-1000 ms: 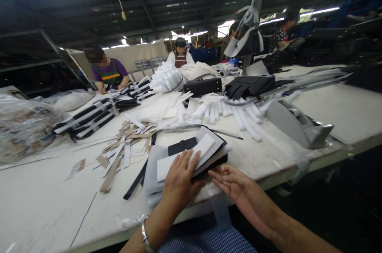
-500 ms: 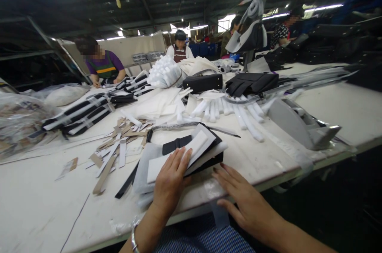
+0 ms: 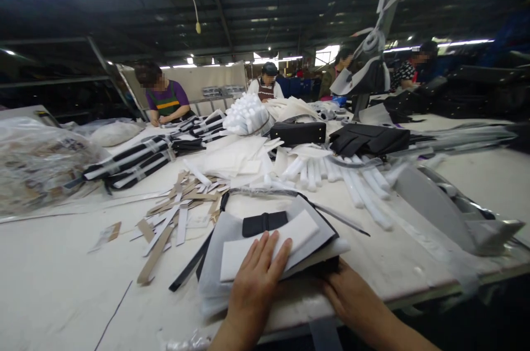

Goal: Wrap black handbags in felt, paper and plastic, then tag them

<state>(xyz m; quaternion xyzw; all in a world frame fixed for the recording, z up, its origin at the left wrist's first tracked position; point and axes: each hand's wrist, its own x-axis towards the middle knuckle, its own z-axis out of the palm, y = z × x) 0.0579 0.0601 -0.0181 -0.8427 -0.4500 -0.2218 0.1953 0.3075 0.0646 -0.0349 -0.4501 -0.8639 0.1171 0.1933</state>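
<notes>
A black handbag (image 3: 318,269) lies on the white table close to me, with its thin handle stretched out at the back. Grey-white wrapping sheet (image 3: 223,235) covers much of it. On top rests a strip of white foam (image 3: 238,257), with a black strap tab (image 3: 264,223) just behind it. My left hand (image 3: 259,276) is open, its fingers lying flat on the foam. At the bag's near right corner is my right hand (image 3: 351,293); its fingertips are hidden at the bag's lower edge, so its grip cannot be seen.
Paper and card strips (image 3: 178,213) lie scattered left of the bag. Behind are white foam rolls (image 3: 360,191), another black bag (image 3: 298,133) and bundled black straps (image 3: 132,160). A grey tape dispenser (image 3: 439,207) stands right. Several people work beyond the table.
My right hand has moved in from beside the bag to its lower right edge, fingers now hidden. My left hand stays flat on the foam. The camera view has shifted.
</notes>
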